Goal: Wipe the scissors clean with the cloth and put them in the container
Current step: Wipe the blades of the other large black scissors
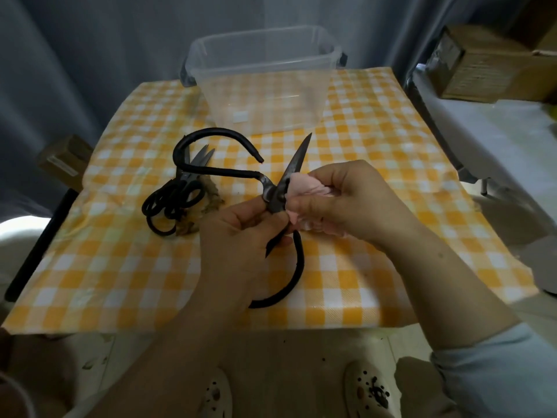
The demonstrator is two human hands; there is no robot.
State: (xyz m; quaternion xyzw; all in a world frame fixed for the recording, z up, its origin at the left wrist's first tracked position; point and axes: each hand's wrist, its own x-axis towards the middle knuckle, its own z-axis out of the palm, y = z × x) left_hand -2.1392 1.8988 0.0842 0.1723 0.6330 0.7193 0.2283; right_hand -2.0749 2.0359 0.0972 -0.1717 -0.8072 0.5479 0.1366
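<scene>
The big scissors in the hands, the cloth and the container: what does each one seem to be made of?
The big scissors: dull, dark grey metal blades, probably iron or steel; the loop handles look wrapped in matte black covering, kind unclear. The cloth: soft pink fabric, crumpled into folds. The container: clear plastic, since the checked tablecloth shows through its wall.

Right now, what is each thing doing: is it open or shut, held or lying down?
Big scissors: blades open, held.
Cloth: bunched, pressed on one blade.
Container: no lid on, looks empty.
Other scissors: lying in a pile, untouched.
Left hand: holds the big scissors.
Right hand: grips the cloth.
</scene>
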